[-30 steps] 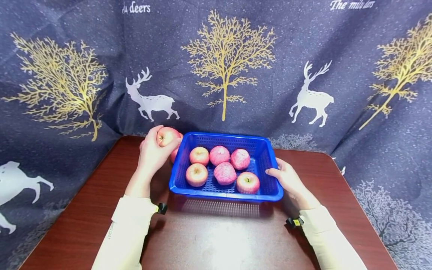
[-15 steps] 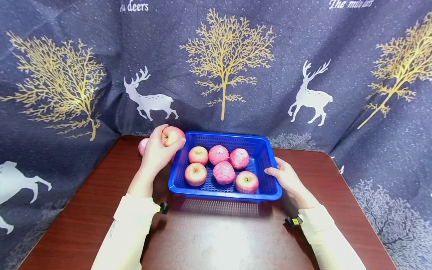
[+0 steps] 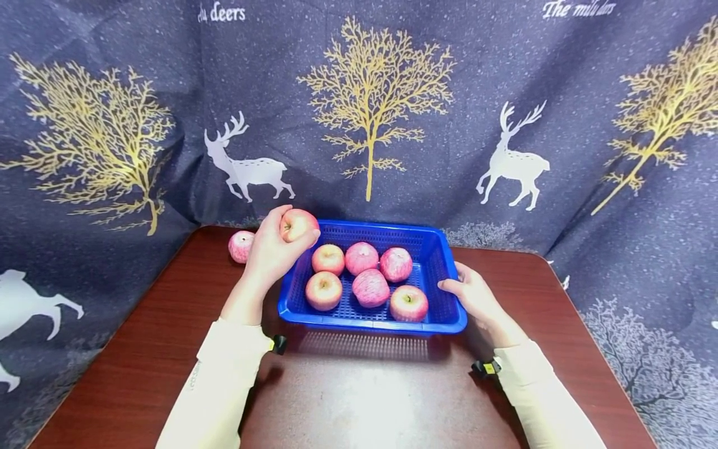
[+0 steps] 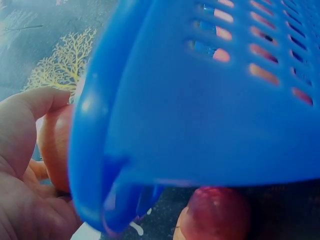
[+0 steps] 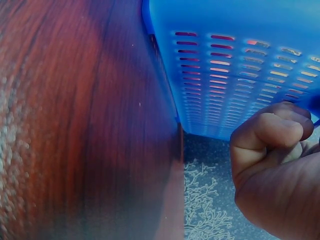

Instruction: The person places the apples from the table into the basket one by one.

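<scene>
the fingers of the left hand (image 3: 273, 247) are wrapped round a red and yellow apple (image 3: 298, 225), holding it off the surface (image 3: 168, 324); those of the right hand (image 3: 473, 295) are bent at the right end of the blue basket (image 3: 373, 325), thumb over the rim, steadying it, by the look of it. what has just changed is the apple's place: in the head view it now overlaps the basket's left rear corner, which suggests that the carry has reached the basket's edge, though the apple is not yet laid inside; whether it touches the rim cannot be told. inside the basket sit six apples (image 3: 371, 288) in two rough rows of three. to the left, a loose apple (image 3: 241, 247) rests on the surface. a dark red fruit (image 4: 215, 215) also shows below the basket's wall in the left wrist view; whether it is that same one is unclear. behind all this hangs a dark cloth (image 3: 437, 187). compared with a second ago, the left hand and its apple stand farther right, and the loose apple, then nearly hidden by the hand, is in plain sight, while the right hand's hold and the six apples look unchanged.
</scene>
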The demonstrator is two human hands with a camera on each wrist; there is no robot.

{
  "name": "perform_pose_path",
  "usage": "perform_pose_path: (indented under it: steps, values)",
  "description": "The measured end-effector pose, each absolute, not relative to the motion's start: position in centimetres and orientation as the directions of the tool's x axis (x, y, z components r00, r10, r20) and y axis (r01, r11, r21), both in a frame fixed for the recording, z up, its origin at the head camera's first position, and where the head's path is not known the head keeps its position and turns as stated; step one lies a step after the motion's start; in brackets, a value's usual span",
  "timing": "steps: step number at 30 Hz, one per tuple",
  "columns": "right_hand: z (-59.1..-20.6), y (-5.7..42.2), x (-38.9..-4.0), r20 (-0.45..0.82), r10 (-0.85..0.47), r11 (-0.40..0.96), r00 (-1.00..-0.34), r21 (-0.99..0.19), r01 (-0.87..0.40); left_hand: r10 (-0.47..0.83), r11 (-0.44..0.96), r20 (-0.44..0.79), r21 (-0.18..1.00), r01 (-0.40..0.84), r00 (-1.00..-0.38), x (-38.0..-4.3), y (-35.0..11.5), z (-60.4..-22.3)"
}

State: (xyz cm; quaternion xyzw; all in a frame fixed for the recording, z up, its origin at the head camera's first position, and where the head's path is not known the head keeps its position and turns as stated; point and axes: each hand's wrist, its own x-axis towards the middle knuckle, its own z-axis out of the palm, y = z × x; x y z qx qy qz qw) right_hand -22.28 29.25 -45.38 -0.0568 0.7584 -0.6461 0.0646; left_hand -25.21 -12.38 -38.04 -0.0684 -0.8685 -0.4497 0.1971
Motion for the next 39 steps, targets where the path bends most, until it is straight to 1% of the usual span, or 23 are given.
perform_pose_path:
  steps: [11, 14, 20, 26, 32, 39]
  values:
    - [-45.4, 29.1, -22.3, -0.019, -0.177, 0.155, -0.984, -0.988, -0.008, 0.000, 0.614, 0.402, 0.723, 0.318, -0.916, -25.1, -10.9, -37.3]
    - [-45.5, 29.2, -22.4, -0.023, -0.174, 0.160, -0.985, -0.987, -0.005, 0.026, 0.609, 0.412, 0.716, 0.341, -0.911, -25.2, -10.4, -37.1]
    - [-45.4, 29.4, -22.2, -0.031, -0.158, 0.169, -0.987, -0.986, 0.004, 0.051, 0.664, 0.395, 0.673, 0.327, -0.917, -25.4, -8.9, -36.9]
    - [-45.3, 29.4, -22.2, -0.034, -0.155, 0.176, -0.987, -0.984, 0.006, 0.122, 0.653, 0.388, 0.662, 0.368, -0.914, -25.4, -7.3, -36.3]
    - [-45.4, 29.4, -22.4, -0.043, -0.164, 0.164, -0.986, -0.986, 0.016, 0.178, 0.656, 0.359, 0.651, 0.382, -0.916, -25.4, -6.1, -35.9]
    - [-45.5, 29.4, -22.4, -0.032, -0.170, 0.153, -0.985, -0.988, 0.005, 0.245, 0.690, 0.332, 0.601, 0.404, -0.911, -25.6, -4.3, -35.8]
